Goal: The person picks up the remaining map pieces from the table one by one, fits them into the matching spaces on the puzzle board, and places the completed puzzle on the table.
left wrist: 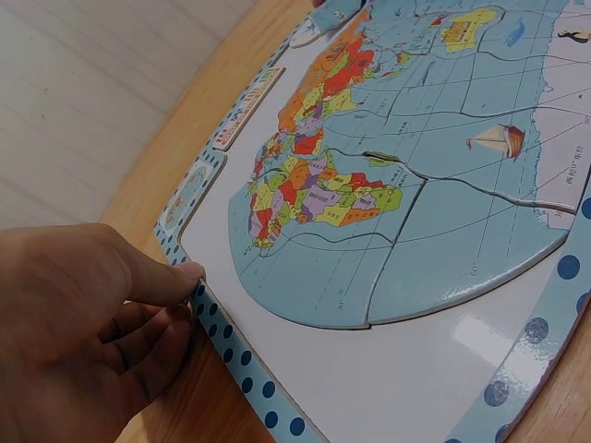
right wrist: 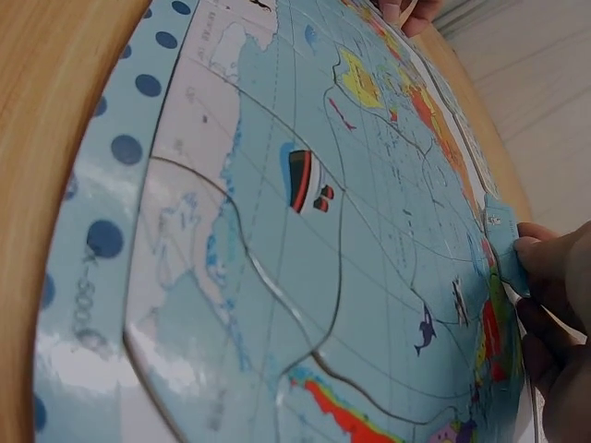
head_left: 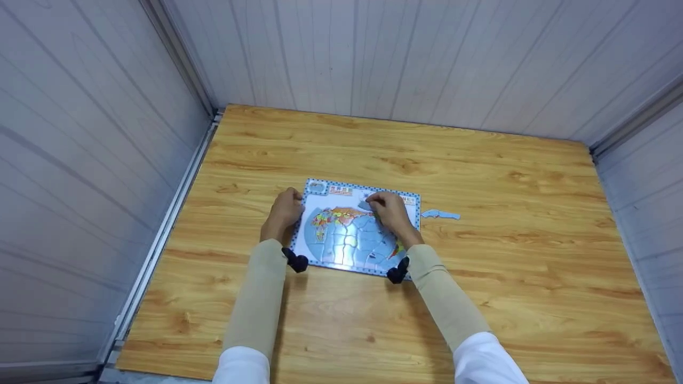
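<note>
A world-map jigsaw puzzle [head_left: 348, 241] lies flat on the table, its pale blue frame dotted with darker blue. At the puzzle's left edge, my left hand [head_left: 287, 209] pinches the dotted border [left wrist: 242, 362], thumb on top and the other fingers curled at the side. Between thumb and fingers my right hand [head_left: 392, 214] holds a small blue puzzle piece [right wrist: 500, 236] at the map's upper edge. Fingers hide part of that piece, and whether it touches the board I cannot tell. Most map pieces sit fitted together, with seams showing between them.
One loose, long blue puzzle piece [head_left: 441, 214] lies on the wood-grain table [head_left: 533, 256] just right of the board. Pale panel walls [head_left: 341, 58] stand behind and at both sides. Black wrist mounts [head_left: 296, 260] hang over the board's near edge.
</note>
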The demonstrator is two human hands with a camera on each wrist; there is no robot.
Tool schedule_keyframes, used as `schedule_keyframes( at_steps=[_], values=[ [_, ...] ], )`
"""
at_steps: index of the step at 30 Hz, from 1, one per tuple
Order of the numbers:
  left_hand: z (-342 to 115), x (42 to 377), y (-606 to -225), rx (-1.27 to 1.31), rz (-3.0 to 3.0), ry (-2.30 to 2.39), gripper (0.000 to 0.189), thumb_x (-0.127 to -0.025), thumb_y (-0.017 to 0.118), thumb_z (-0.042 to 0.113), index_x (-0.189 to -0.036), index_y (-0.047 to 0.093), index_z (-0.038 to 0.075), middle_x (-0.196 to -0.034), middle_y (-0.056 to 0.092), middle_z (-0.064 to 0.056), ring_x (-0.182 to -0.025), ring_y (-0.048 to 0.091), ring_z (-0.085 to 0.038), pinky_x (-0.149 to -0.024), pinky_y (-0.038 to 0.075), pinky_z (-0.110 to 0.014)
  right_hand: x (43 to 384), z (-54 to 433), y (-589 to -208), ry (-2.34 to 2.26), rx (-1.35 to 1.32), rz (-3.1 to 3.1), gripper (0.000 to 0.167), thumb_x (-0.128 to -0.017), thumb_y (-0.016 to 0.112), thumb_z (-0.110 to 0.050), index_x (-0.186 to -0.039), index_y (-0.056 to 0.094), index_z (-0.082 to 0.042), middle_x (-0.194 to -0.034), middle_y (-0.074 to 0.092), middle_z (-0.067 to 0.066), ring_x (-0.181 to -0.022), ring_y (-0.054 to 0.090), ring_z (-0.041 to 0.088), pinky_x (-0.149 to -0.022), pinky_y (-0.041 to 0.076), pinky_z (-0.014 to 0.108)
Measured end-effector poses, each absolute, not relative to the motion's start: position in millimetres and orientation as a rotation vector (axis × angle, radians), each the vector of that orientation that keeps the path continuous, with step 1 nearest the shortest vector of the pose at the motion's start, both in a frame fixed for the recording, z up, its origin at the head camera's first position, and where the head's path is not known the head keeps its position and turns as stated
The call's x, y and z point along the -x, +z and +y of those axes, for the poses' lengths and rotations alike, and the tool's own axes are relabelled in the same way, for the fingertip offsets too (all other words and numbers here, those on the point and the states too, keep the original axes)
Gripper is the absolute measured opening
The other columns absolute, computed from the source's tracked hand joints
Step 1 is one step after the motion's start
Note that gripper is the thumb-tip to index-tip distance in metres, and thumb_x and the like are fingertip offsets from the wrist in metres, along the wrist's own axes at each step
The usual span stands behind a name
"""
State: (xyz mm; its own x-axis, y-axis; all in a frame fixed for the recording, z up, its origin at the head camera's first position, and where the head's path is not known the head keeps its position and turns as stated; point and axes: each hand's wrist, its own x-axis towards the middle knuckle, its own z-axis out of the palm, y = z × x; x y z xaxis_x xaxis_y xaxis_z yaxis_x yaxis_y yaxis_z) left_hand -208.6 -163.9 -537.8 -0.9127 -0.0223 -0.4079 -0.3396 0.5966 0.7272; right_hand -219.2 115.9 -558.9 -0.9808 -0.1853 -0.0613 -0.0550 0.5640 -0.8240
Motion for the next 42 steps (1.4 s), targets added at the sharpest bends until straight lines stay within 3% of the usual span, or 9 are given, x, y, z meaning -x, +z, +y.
schedule_keyframes(
  at_steps=[11, 21, 28, 42],
  values=[
    [-165.2, 207.8, -538.1, 0.309, 2.439, 1.256, 0.028, -0.096, 0.047, 0.009, -0.124, 0.047, 0.006, -0.119, 0.053, -0.013, -0.11, 0.052, -0.027, -0.098, 0.043, -0.042, 221.2, 113.6, -560.8, -1.323, 0.315, 2.711, 0.017, -0.094, 0.059, -0.01, -0.1, 0.074, -0.008, -0.104, 0.07, 0.01, -0.099, 0.062, 0.024, -0.085, 0.049, 0.039],
    [-164.2, 209.3, -539.7, 0.31, 2.43, 1.249, 0.028, -0.096, 0.048, 0.009, -0.124, 0.047, 0.006, -0.119, 0.052, -0.013, -0.111, 0.051, -0.026, -0.099, 0.042, -0.042, 219.0, 117.7, -563.7, -1.241, 0.406, 2.804, 0.015, -0.091, 0.062, -0.008, -0.098, 0.075, -0.007, -0.1, 0.07, 0.01, -0.102, 0.056, 0.029, -0.095, 0.04, 0.044],
    [-163.3, 210.1, -540.3, 0.296, 2.447, 1.247, 0.028, -0.096, 0.047, 0.008, -0.123, 0.047, 0.005, -0.119, 0.052, -0.014, -0.107, 0.05, -0.026, -0.097, 0.042, -0.042, 218.6, 123.6, -564.3, -1.271, 0.427, 2.812, 0.015, -0.09, 0.062, -0.005, -0.098, 0.074, -0.006, -0.098, 0.071, 0.01, -0.095, 0.062, 0.026, -0.086, 0.047, 0.041],
    [-161.2, 212.7, -540.7, 0.33, 2.417, 1.23, 0.028, -0.097, 0.046, 0.01, -0.124, 0.046, 0.008, -0.121, 0.052, -0.012, -0.11, 0.05, -0.026, -0.098, 0.042, -0.041, 216.2, 132.1, -558.8, -1.278, 0.257, 2.706, 0.033, -0.091, 0.046, 0.004, -0.108, 0.071, -0.01, -0.104, 0.066, 0.006, -0.104, 0.052, 0.022, -0.09, 0.042, 0.039]
  ],
)
